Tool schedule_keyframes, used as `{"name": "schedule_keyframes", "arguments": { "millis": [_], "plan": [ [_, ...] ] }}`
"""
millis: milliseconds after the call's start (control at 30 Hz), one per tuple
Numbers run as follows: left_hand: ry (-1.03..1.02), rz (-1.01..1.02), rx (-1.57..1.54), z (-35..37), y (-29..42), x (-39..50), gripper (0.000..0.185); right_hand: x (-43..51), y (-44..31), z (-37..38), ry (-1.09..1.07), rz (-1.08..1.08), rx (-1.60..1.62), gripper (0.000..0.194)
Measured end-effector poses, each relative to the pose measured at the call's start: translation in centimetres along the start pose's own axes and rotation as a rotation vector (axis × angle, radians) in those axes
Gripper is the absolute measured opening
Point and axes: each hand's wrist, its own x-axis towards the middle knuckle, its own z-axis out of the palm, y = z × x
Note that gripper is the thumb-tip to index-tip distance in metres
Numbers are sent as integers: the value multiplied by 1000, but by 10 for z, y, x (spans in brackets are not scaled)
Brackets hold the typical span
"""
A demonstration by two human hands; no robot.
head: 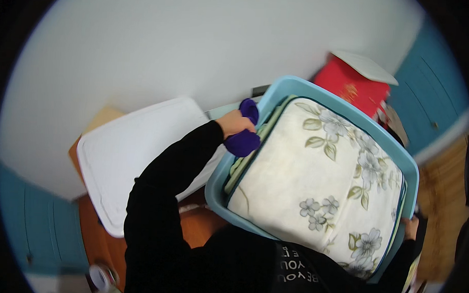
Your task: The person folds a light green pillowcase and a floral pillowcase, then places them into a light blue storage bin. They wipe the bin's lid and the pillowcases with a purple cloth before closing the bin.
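Note:
A large light-blue plastic storage box [378, 132] stands open and tilted in front of my body. Folded fabric [295, 168], cream with grey flowers, green leaves and a dark green edge, fills it nearly to the rim. Light green folded cloth [239, 168] shows along its left side. My left hand [237, 124] is closed on a purple cloth [243, 144] at the box's left rim. My right hand [411, 227] grips the box's right side near the lower corner, its fingers partly hidden.
Left of the box lies a white plastic lid [141, 151] over a cardboard box [103, 118] and a brown wooden surface [200, 226]. A red box [351, 86] with a pale lid [367, 68] stands behind, by the wall. Blue doors [430, 87] flank the wall.

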Motion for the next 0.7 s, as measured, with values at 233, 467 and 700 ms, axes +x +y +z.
{"name": "schedule_keyframes", "arguments": {
  "millis": [233,467,700],
  "plan": [
    [-189,-131,-270,-11,14,13,14,-28,-40,20,191,218,-419,32],
    [-274,-95,-63,28,38,73,8,-104,-32,-2,302,315,-362,29],
    [-452,-36,-108,44,65,136,15,-149,-23,-2,385,466,-307,30]
  ]
}}
